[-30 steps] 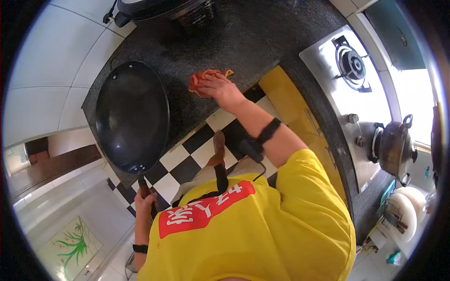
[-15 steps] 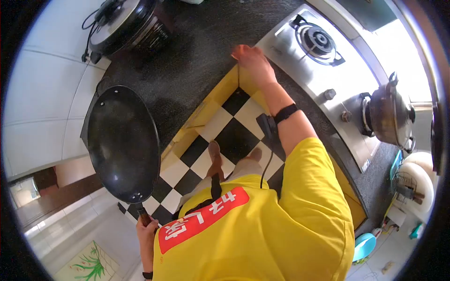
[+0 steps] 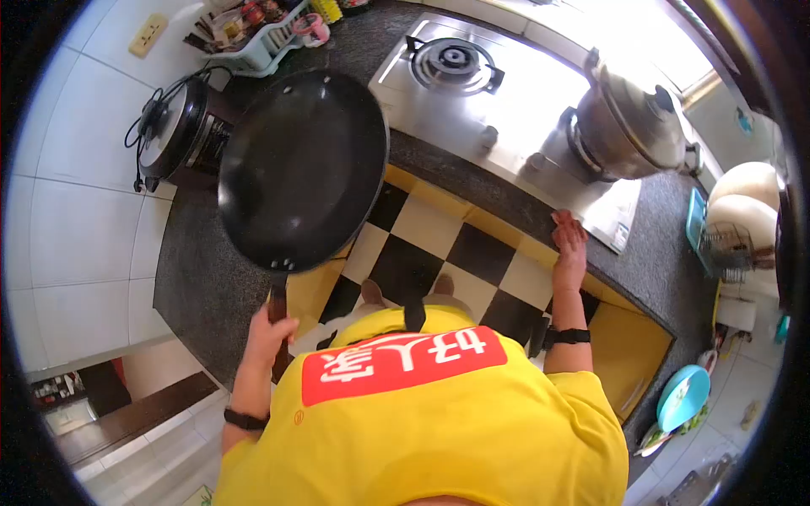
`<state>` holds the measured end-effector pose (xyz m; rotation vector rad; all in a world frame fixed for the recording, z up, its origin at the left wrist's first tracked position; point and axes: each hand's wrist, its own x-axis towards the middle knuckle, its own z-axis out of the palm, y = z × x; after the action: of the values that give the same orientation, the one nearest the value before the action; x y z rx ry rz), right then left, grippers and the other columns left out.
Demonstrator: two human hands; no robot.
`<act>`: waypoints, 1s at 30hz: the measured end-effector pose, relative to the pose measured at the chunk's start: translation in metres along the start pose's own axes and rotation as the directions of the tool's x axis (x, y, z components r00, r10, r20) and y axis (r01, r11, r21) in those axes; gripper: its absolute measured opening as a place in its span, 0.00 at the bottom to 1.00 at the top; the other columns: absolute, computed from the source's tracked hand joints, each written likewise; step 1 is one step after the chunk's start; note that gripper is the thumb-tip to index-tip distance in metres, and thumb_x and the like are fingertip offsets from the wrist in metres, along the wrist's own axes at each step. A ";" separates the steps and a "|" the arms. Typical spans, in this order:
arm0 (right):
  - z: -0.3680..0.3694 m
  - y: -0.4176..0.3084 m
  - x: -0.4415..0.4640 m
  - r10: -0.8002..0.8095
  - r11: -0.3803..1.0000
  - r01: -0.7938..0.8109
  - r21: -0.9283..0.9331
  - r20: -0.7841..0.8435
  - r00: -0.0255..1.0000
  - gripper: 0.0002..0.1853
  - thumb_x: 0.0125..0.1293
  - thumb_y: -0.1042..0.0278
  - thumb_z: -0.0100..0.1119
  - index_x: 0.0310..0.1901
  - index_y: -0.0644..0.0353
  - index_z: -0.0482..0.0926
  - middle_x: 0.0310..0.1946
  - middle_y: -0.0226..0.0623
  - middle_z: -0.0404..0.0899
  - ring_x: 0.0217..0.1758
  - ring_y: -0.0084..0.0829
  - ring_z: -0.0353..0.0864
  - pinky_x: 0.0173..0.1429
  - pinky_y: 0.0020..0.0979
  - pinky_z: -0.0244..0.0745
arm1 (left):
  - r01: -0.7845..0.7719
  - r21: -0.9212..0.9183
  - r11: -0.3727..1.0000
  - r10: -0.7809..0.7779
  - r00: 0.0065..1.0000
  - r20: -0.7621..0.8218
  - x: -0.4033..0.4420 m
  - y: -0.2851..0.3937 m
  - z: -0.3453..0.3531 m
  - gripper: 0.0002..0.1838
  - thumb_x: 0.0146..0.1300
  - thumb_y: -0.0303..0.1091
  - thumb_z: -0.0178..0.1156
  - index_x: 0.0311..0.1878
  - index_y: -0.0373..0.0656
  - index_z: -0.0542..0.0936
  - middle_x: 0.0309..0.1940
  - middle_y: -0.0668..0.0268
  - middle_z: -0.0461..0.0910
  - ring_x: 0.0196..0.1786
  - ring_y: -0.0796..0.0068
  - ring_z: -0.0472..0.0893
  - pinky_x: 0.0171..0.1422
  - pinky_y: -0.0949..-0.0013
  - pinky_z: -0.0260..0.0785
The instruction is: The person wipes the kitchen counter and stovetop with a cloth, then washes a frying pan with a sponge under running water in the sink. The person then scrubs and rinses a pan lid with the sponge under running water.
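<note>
My left hand (image 3: 268, 336) is closed around the dark handle of a black wok (image 3: 304, 169). The wok is held up over the counter's left part, its inside facing me, with nothing visible in it. At the counter's front edge, just below the steel gas stove (image 3: 506, 110), my right hand (image 3: 569, 240) presses down with its fingers bent. A small reddish-pink patch shows at those fingertips; what it is, I cannot make out. A lidded metal pot (image 3: 629, 122) sits on the stove's right burner, and the left burner (image 3: 456, 63) is bare.
A black electric cooker (image 3: 181, 139) with a cord stands left of the wok. Behind it is a light-blue basket (image 3: 261, 55) of bottles and utensils. A dish rack (image 3: 730, 244) is at the right, with a turquoise bowl (image 3: 682, 396) lower down. The dark counter (image 3: 211, 295) forms a corner.
My view has turned right. My right hand has moved rightward along the counter edge, from the corner to near the stove's right end. The wok has swung up and over the counter, still in my left hand.
</note>
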<state>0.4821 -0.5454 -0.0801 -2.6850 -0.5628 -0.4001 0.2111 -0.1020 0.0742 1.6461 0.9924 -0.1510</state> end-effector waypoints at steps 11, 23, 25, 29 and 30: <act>-0.021 0.054 -0.054 0.535 0.805 -0.440 0.399 -0.165 0.829 0.18 0.55 0.86 0.49 0.46 0.58 0.77 0.46 0.34 0.76 0.40 0.28 0.78 0.42 0.25 0.73 | -0.302 0.110 0.947 0.251 0.908 0.334 0.142 0.129 0.082 0.10 0.45 0.28 0.60 0.31 0.37 0.71 0.17 0.66 0.72 0.18 0.78 0.71 0.22 0.74 0.63; -0.004 -0.113 0.093 0.061 0.788 -0.016 0.615 -0.052 0.997 0.17 0.58 0.82 0.49 0.49 0.56 0.74 0.50 0.43 0.72 0.50 0.37 0.75 0.51 0.27 0.73 | -0.349 0.207 0.914 0.208 0.840 0.501 0.238 0.204 0.120 0.12 0.46 0.32 0.62 0.31 0.42 0.70 0.19 0.69 0.70 0.21 0.78 0.71 0.24 0.73 0.63; 0.022 -0.129 0.118 -0.081 0.882 0.087 0.464 -0.032 0.996 0.20 0.55 0.82 0.48 0.50 0.57 0.72 0.51 0.44 0.71 0.54 0.39 0.72 0.55 0.30 0.70 | -0.355 0.209 0.911 0.207 0.833 0.514 0.241 0.212 0.118 0.12 0.46 0.32 0.62 0.32 0.42 0.70 0.20 0.69 0.70 0.22 0.78 0.71 0.24 0.74 0.63; 0.073 -0.152 0.173 -0.213 0.923 0.190 0.335 0.034 0.976 0.21 0.56 0.78 0.47 0.54 0.61 0.68 0.55 0.45 0.66 0.61 0.40 0.64 0.63 0.35 0.60 | -0.354 0.235 0.905 0.175 0.814 0.553 0.254 0.223 0.118 0.11 0.47 0.33 0.61 0.32 0.42 0.70 0.21 0.69 0.70 0.22 0.78 0.70 0.26 0.74 0.64; 0.090 -0.154 0.182 -0.251 0.954 0.235 0.185 0.068 0.966 0.23 0.56 0.76 0.46 0.56 0.62 0.65 0.57 0.47 0.63 0.64 0.41 0.58 0.65 0.37 0.55 | -0.359 0.250 0.899 0.165 0.808 0.566 0.256 0.225 0.119 0.11 0.48 0.33 0.61 0.32 0.42 0.70 0.21 0.69 0.70 0.22 0.78 0.70 0.27 0.74 0.64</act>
<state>0.5937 -0.3175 -0.0531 -2.4808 -0.9178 -0.2789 0.5701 -0.0683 0.0544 1.8973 0.3043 -0.5906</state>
